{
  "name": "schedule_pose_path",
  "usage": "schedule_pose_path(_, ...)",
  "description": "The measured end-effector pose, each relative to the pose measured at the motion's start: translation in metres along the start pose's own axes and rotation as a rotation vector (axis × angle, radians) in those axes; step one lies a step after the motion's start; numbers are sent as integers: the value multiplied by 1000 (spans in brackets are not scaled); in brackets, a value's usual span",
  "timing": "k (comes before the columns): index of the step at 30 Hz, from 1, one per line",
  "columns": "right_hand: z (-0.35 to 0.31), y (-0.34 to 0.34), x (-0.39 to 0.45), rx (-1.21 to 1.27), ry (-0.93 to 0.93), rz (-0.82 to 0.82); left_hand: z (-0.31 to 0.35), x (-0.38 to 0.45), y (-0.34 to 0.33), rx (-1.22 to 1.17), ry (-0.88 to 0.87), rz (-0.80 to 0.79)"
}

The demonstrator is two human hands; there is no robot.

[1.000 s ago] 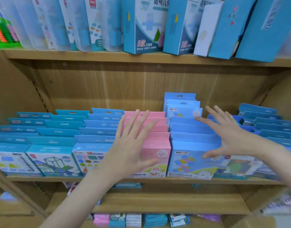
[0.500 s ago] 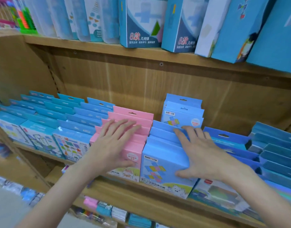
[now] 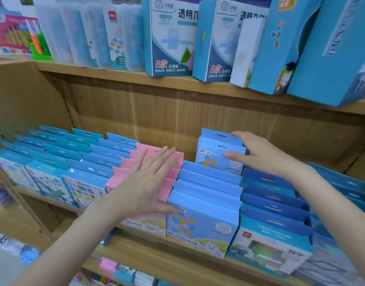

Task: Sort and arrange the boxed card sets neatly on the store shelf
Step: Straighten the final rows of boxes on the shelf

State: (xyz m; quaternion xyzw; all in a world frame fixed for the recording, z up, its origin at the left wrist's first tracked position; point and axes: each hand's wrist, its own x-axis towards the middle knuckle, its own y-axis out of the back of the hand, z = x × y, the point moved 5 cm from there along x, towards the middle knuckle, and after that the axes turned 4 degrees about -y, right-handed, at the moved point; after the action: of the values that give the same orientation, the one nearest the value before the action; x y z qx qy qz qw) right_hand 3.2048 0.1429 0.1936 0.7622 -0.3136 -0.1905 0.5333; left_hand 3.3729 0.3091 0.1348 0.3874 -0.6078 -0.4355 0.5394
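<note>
Rows of boxed card sets stand on the wooden shelf (image 3: pixel 183 252). My left hand (image 3: pixel 148 182) lies flat with straight fingers on the tops of the pink row (image 3: pixel 128 174). To its right runs the light blue row (image 3: pixel 206 193). At the back of that row several light blue boxes (image 3: pixel 216 153) stand higher than the rest. My right hand (image 3: pixel 260 155) reaches to these raised boxes, fingers over their top right edge and thumb against the front face of the foremost one.
Teal-blue card rows (image 3: pixel 59 153) fill the shelf's left part and darker blue rows (image 3: pixel 272 205) its right. The upper shelf carries tall blue boxes (image 3: pixel 169 38) and clear cases, some leaning at the right. More packs lie on the lower shelf (image 3: pixel 119 271).
My right hand rose from the front of the light blue row to the raised boxes at the back. My left hand stayed on the pink row. The view swung left.
</note>
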Motion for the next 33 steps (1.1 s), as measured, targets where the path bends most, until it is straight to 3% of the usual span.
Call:
schedule_pose_path(7, 39, -40, 74, -378, -154, -137, 14, 20, -12, 47, -68, -52)
schedule_pose_path(11, 30, -48, 73, -447, -96, -1, 12, 18, -18, 91, -89, -32)
schedule_pose_path(21, 6, -47, 49, -170, 111, -189, 15, 16, -15, 62, -110, 96)
schedule_pose_path(33, -7, -52, 58, -82, 113, -273, 14, 16, -17, 65, -96, 80)
